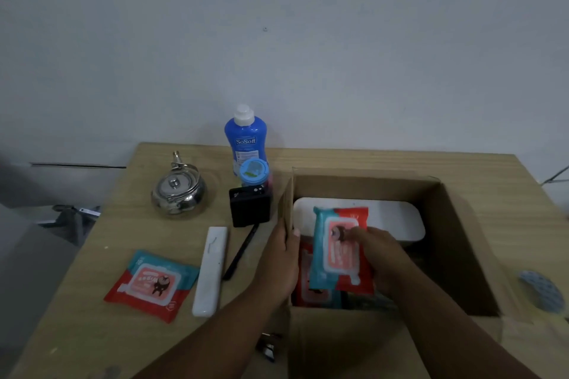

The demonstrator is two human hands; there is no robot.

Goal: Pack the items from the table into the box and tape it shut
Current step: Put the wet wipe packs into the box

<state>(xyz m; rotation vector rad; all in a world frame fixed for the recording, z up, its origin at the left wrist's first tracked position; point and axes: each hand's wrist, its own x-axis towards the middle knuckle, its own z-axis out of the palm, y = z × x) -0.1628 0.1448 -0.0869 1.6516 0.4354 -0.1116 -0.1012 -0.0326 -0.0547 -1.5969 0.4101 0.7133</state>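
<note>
An open cardboard box (452,224) stands on the right half of the wooden table (129,332). My left hand (281,258) grips the box's upright left flap (288,206). Inside the box, my right hand (377,255) holds a red-and-teal wipes pack (334,258) above a white flat case (397,218) and another red pack (308,289). Left of the box lie a second wipes pack (152,283), a white remote-like bar (211,271), a black pen (241,251), a black box (250,204), a steel kettle (178,194), a blue SoSoft bottle (244,138) and a blue-lidded cup (254,171).
A blue-patterned roll (543,291) lies at the table's right edge beside the box. A small metal object (269,344) sits near the front edge below my left arm. A grey wall rises behind the table. The floor shows beyond the left edge.
</note>
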